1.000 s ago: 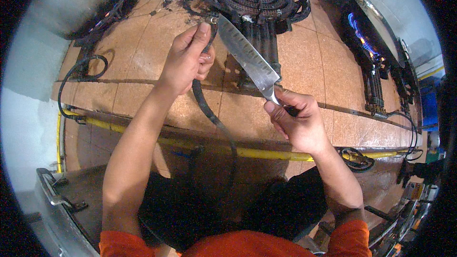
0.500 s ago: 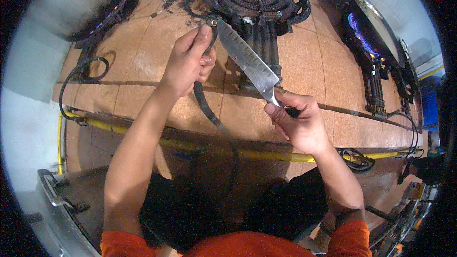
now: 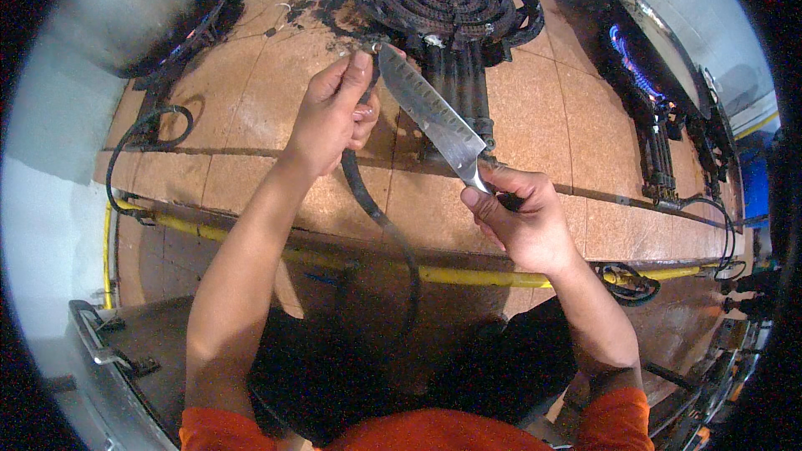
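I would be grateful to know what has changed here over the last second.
The left hand, the dark hose it grips and the tip of the knife have dipped slightly in view. Nothing was grasped or released; the right hand still holds the knife.

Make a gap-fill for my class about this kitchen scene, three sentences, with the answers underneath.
1. The right hand holds a sharp-edged ____ by its handle.
2. The hose gripped in the left hand is coloured ____.
3. The pipe running below the front edge of the tiled counter is bright ____.

Missing words: knife; black; yellow.
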Demonstrator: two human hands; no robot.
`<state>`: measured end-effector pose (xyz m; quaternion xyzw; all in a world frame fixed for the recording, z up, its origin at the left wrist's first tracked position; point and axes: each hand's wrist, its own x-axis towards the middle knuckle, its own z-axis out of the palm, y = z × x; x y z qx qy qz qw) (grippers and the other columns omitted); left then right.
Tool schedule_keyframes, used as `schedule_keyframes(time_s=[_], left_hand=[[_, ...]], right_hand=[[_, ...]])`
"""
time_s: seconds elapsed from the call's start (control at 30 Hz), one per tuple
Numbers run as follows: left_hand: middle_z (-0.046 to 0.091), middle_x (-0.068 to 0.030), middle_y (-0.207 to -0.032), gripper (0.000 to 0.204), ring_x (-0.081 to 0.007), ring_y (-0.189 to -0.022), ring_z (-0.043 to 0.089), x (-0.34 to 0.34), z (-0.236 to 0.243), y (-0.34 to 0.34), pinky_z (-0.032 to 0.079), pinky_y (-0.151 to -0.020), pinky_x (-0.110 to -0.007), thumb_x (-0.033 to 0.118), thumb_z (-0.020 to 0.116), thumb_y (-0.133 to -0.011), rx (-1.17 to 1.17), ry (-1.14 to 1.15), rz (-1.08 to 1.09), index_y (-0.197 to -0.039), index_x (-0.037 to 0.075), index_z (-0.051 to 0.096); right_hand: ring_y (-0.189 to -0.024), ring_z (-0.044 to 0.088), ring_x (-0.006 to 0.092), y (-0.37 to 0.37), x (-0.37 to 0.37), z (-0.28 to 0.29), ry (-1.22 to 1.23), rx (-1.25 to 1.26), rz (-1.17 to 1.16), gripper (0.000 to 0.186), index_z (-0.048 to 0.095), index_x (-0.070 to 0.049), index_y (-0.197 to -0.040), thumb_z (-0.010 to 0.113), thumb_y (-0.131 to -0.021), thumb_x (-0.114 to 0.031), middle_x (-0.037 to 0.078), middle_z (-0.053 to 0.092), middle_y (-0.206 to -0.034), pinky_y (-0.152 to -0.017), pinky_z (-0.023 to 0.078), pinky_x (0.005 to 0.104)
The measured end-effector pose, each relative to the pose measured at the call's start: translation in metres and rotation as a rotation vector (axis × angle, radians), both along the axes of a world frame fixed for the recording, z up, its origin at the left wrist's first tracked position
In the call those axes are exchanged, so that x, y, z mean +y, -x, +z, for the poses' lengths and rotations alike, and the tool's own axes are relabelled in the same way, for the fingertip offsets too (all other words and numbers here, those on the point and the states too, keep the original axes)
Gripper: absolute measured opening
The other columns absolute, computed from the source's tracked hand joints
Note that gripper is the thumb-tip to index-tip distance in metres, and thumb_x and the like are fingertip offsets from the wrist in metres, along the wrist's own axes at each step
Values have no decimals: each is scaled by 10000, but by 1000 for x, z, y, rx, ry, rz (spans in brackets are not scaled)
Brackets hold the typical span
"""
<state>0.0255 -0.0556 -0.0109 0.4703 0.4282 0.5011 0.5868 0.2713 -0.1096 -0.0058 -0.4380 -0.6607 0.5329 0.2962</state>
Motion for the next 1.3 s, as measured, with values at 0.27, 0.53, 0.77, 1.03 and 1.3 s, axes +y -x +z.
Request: schedule_keyframes(time_s=[0.27,0.53,0.77,1.03,1.3], left_hand=[[386,43,-580,355,-30,-442,314,0,-1,-10,250,-377,-201,464,462,-979,79,-7,61,-835,139,469],[373,59,-556,382,-27,-428,326,-5,11,-12,271,-368,-205,465,464,-977,194,2,54,-790,133,475],[374,67,-556,378,-29,-451,342,-11,20,-13,281,-390,-209,415,466,-992,251,-68,83,-764,115,486],[364,78,-556,337,-9,-417,275,-14,28,-18,202,-365,-201,443,458,-987,278,-118,64,-890,133,547],[362,82,-569,330,-6,-428,280,-17,31,-18,209,-369,-195,439,474,-982,274,-140,39,-964,128,581]], right_hand=[[-504,415,59,5,-7,-4,95,-78,119,170,535,-52,-1015,469,-1004,-208,-27,451,-628,-479,353,241],[-592,469,216,2,-8,-12,-270,-326,31,164,483,-29,-943,457,-995,-183,80,476,-650,-578,405,368],[-695,539,429,2,-1,-3,-245,-486,25,187,467,12,-995,492,-961,-170,255,560,-734,-645,431,484],[-739,603,498,-2,13,-11,-380,-649,-43,351,432,67,-1167,510,-932,-181,307,608,-727,-665,467,570],[-753,617,436,-16,23,2,-625,-823,-139,287,470,-12,-1130,554,-894,-150,239,619,-825,-663,480,529]])
